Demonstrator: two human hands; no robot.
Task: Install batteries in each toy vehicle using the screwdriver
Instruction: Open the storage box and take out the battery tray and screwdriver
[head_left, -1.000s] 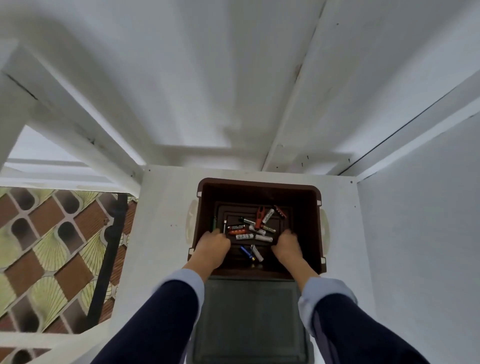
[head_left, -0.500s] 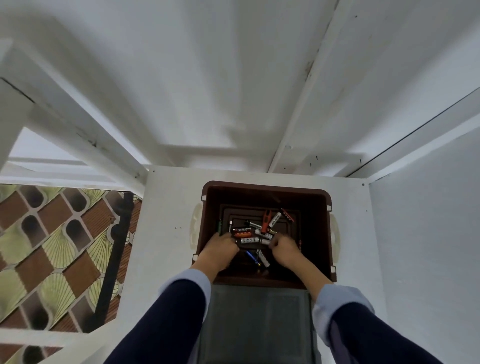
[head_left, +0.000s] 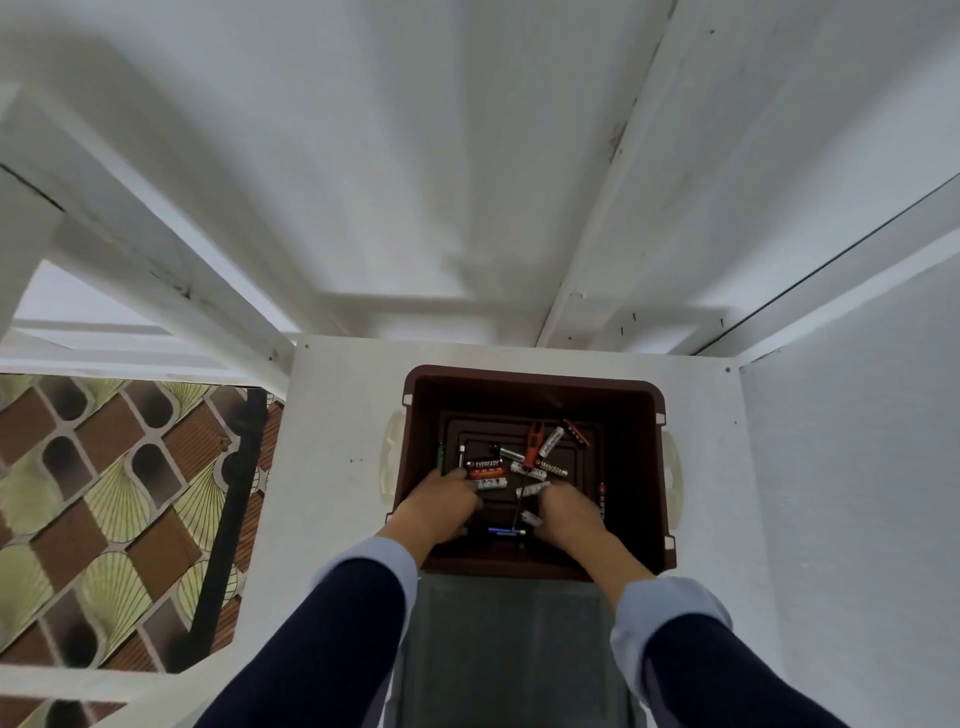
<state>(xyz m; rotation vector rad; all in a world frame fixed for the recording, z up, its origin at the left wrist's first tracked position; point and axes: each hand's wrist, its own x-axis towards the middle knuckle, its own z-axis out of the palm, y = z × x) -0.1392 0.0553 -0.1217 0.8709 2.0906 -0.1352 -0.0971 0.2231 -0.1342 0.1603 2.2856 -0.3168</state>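
Both our hands reach down into the brown bin (head_left: 535, 382). Our left hand (head_left: 440, 506) lies knuckles up with fingers curled under, touching the batteries (head_left: 511, 475); our right hand (head_left: 569, 512) is blurred, and we cannot tell whether either one holds anything. One black battery (head_left: 484, 463) reads "EVEREADY"; other labels are too small to read. We count about ten loose batteries and one red-handled screwdriver (head_left: 533, 447) lying among them.

The bin (head_left: 535, 376) sits on the shelf (head_left: 332, 441), a lid (head_left: 509, 649) just in front of it. Inside lie batteries (head_left: 485, 464) with the screwdriver (head_left: 533, 445) behind them; both hands reach in, left hand (head_left: 441, 501) left of right hand (head_left: 569, 512)
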